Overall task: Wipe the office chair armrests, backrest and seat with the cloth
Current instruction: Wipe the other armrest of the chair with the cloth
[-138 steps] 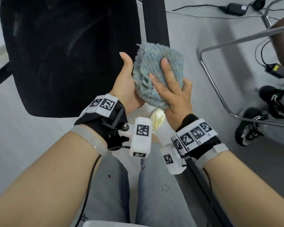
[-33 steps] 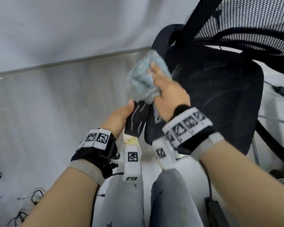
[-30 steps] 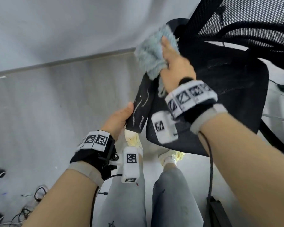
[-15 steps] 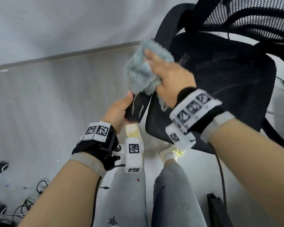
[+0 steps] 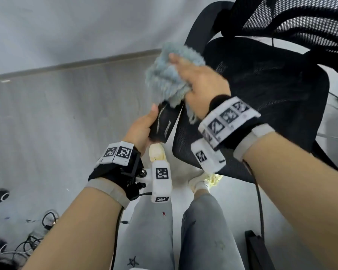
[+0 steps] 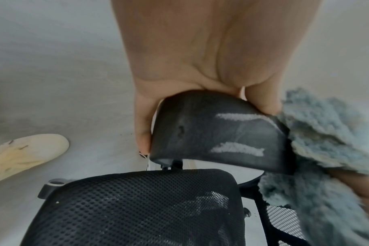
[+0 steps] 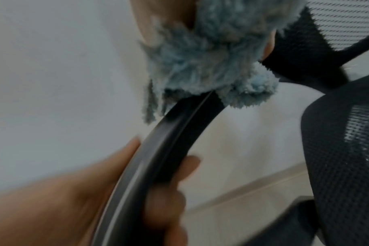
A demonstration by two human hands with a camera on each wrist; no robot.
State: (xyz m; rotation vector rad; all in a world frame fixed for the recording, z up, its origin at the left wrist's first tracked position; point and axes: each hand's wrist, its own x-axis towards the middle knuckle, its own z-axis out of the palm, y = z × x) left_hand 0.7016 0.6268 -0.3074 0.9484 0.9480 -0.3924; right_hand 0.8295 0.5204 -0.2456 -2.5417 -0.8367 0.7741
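Note:
The black office chair stands at the right, with its mesh seat [image 5: 261, 106] and mesh backrest [image 5: 300, 22]. My left hand [image 5: 142, 127] grips the front end of the black armrest [image 5: 165, 123], thumb on its outer side. Just above it, my right hand [image 5: 201, 84] holds the fluffy grey-blue cloth [image 5: 164, 78] wrapped over the armrest. The left wrist view shows the armrest [image 6: 217, 133] tip with two pale scuffs, the cloth [image 6: 326, 133] beside it and the seat [image 6: 137, 208] below. In the right wrist view the cloth [image 7: 211, 66] sits on the curved armrest [image 7: 175, 133] above my left hand [image 7: 74, 199].
A grey wall and skirting run behind the chair. Cables [image 5: 37, 227] and a caster wheel [image 5: 0, 193] lie on the floor at the lower left. My legs and pale shoes [image 5: 157, 152] stand under the armrest. A black bar [image 5: 258, 250] is at the lower right.
Earlier both hands held the cloth before the chair. Over the last second my right hand slid the cloth from high on the armrest back down towards my left hand, which kept its grip.

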